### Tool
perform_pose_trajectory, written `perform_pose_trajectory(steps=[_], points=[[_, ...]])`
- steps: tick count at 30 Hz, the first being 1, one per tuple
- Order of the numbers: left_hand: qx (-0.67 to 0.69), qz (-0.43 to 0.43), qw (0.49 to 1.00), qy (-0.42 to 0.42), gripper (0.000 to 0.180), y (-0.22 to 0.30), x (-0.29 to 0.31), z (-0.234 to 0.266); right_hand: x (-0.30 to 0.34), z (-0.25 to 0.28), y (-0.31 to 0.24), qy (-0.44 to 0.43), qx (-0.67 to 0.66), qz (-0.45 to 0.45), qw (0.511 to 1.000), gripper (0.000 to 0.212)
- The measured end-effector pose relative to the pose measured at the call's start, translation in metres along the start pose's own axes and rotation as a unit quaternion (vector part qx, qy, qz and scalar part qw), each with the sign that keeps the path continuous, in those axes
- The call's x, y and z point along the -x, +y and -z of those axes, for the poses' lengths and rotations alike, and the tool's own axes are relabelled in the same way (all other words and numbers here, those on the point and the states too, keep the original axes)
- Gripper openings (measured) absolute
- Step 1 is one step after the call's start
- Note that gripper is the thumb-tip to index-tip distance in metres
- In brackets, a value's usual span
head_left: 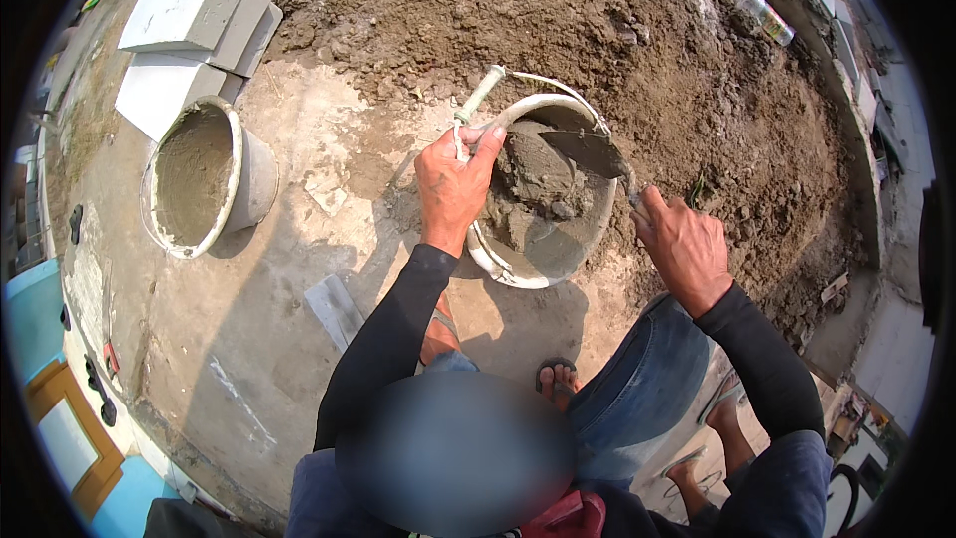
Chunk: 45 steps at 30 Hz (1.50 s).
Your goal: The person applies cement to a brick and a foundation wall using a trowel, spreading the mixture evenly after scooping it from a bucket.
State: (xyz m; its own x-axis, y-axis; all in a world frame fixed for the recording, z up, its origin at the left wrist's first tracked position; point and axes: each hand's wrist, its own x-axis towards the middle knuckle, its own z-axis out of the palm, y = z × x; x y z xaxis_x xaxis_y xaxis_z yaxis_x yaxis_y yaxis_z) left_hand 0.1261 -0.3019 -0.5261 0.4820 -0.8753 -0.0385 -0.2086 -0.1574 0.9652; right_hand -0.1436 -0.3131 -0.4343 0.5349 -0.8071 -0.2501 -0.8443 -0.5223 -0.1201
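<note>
At the far left, a plain bucket [259,184], its inner wall coated grey, stood on the concrete floor [244,339] just beside a stack of pale blocks [189,2]. Further right came the mortar bucket [523,282], set in front of the person between the two hands, with grey mortar [538,174] heaped inside. Working that mortar well called, by my judgement, for a steady hold at the left rim, so that the bucket would not twist under the push of the trowel [590,151]. The bail grip [482,93] lay outside the rim on the left, and it was best left there, clear of the blade. The blade probably did best slid low along the wall and under the heap, with the wrist turning it smoothly, since a sharp lift could have flung mortar over the edge.

As for the hands, they were well apart. The left hand [453,184] was closed at the left rim, its thumb laid toward the opening and the cord at the bail's end caught beside it; how tightly it pressed could not be told. The right hand [687,249], just outside the right rim, was wrapped around the trowel's handle, mostly hidden by the fingers, while the blade reached left into the bucket. Beyond that hand, loose brown soil [777,179] spread to the right
</note>
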Motion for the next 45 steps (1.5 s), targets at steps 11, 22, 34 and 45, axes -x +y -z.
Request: perform_pose_trajectory(steps=[11,22,34,45], points=[[0.037,-0.013,0.999,-0.016,0.022,-0.010,0.005,-0.011,-0.010,-0.080,-0.056,-0.242,-0.171,-0.045,0.954,0.041],[-0.004,0.003,1.000,-0.022,0.023,0.007,0.000,-0.005,0.003,-0.030,-0.013,0.089,0.033,0.161,0.982,0.026],[0.026,0.005,0.999,-0.031,0.019,-0.008,0.007,-0.009,-0.009,-0.075,-0.067,-0.071,-0.049,0.079,0.993,0.026],[-0.001,0.009,0.999,-0.050,0.022,0.000,0.008,-0.008,-0.061,-0.056,0.000,-0.001,0.085,0.028,0.996,0.013]])
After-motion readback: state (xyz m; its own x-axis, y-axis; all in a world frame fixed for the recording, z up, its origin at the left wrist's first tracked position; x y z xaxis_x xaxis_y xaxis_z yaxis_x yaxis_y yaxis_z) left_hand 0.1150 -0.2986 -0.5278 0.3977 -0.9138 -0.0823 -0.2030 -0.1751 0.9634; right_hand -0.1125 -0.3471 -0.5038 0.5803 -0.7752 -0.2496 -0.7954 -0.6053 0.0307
